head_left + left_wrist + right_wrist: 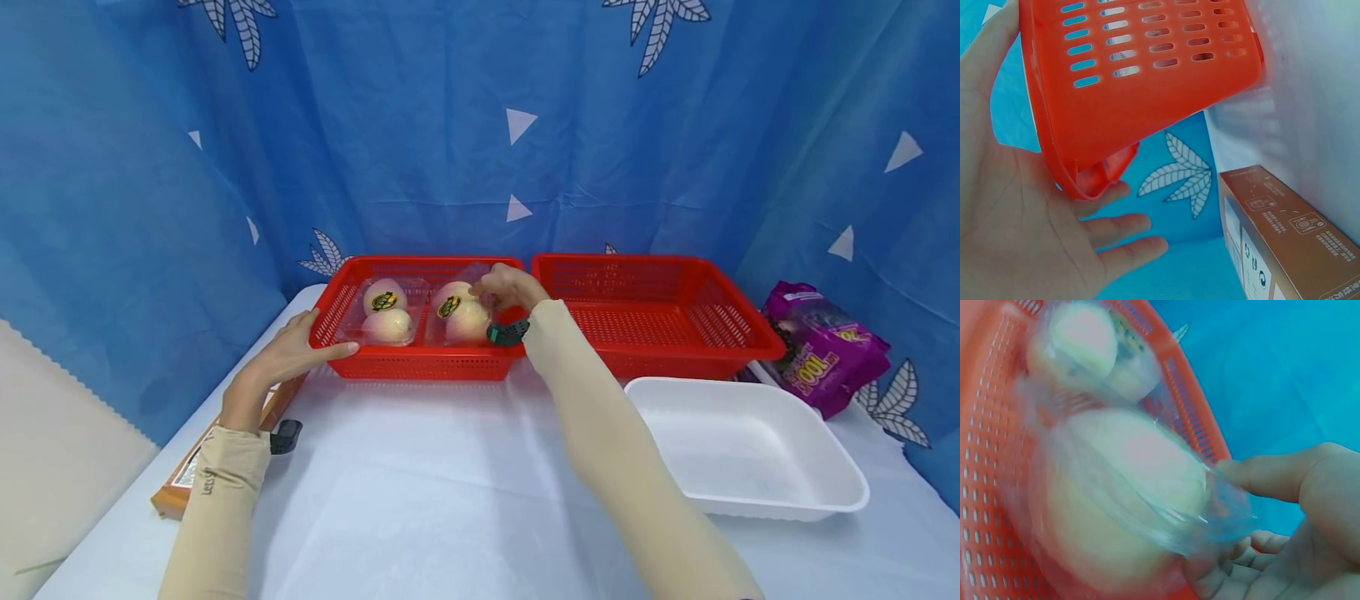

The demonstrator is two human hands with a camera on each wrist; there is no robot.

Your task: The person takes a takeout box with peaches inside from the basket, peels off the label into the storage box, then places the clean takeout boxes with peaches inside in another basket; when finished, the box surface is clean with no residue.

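Observation:
Two clear plastic packs of pale pink-yellow peaches, with black-and-yellow stickers, sit in the left red basket. My right hand pinches the right edge of the right pack of peaches; in the right wrist view, thumb and curled fingers hold its clear plastic edge. Beside it lies the other pack of peaches. At the basket's front left corner is my left hand, thumb along the front rim. The left wrist view shows the palm against the rim with fingers extended.
Right of that basket stands a second red basket. A white plastic tray lies before it, and a purple bag sits at the far right. A brown box lies by the left table edge. Blue curtain hangs behind.

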